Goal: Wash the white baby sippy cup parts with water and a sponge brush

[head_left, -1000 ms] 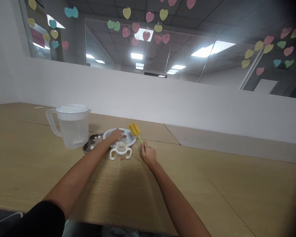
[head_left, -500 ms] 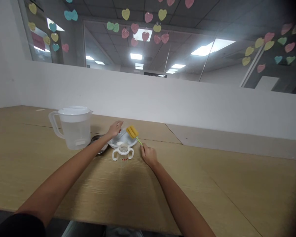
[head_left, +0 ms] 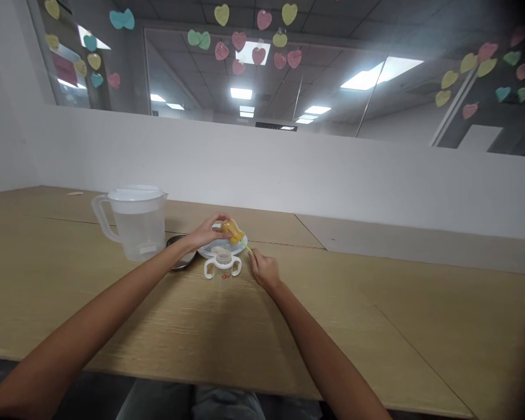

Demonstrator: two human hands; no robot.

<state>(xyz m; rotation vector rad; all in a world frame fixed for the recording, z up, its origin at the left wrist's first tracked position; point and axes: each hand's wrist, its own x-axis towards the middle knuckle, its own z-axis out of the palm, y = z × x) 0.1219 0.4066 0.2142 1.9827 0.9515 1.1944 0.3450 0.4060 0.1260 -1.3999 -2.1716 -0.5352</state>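
My right hand (head_left: 265, 269) grips the light green handle of a bottle brush (head_left: 235, 238), whose yellow sponge head points up and left. My left hand (head_left: 212, 230) is closed round a clear plastic cover (head_left: 228, 226), and the sponge shows through it, partly inside. Just below them a clear baby bottle (head_left: 223, 274) with red print stands upright on the table, uncapped, with two white side handles round its neck. Behind it lies a white plate (head_left: 205, 251) with a pale piece on it that I cannot make out.
A translucent lidded pitcher (head_left: 140, 227) stands at the left with its handle facing left. Between it and the plate sits a round metal dish (head_left: 184, 260), partly behind my left forearm. A white wall (head_left: 262, 169) rises behind the wooden table (head_left: 354, 326).
My left hand has moved right and slightly down, bringing the clear cover over the sponge head. My right hand keeps its hold on the brush. The camera view has shifted slightly.
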